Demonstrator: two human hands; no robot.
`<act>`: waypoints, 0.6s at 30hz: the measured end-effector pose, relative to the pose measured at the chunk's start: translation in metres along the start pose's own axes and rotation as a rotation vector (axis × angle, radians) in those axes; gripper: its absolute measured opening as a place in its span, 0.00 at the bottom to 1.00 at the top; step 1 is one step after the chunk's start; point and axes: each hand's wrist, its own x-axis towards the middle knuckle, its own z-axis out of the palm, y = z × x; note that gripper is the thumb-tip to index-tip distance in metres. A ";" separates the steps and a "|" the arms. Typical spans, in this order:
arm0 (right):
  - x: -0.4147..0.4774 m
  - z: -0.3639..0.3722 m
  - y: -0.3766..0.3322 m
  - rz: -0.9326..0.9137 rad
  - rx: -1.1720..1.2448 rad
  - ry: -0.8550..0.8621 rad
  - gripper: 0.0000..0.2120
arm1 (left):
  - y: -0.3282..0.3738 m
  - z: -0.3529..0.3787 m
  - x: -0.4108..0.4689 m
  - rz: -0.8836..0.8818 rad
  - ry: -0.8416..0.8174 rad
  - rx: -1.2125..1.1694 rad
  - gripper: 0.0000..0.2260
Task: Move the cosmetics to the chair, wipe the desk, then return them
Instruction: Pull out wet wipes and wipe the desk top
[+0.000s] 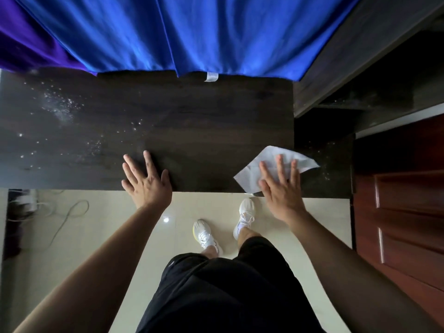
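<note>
A dark wooden desk (192,131) spans the view, with white powder specks (60,106) scattered over its left part. A white wipe (269,159) lies flat at the desk's front right corner. My right hand (281,188) presses down on the wipe with flat, spread fingers. My left hand (146,181) rests flat on the desk's front edge near the middle, fingers apart, holding nothing. No cosmetics and no chair are in view.
Blue and purple cloth (168,32) hangs over the desk's far edge. A lower dark shelf (324,162) adjoins the desk on the right, beside a reddish wooden door (403,200). Cables (69,212) lie on the pale tiled floor at the left. My white shoes (245,217) stand below.
</note>
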 end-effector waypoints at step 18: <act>0.071 -0.029 -0.080 -0.759 -0.129 -0.195 0.27 | 0.003 -0.023 -0.009 -0.148 -0.120 -0.006 0.33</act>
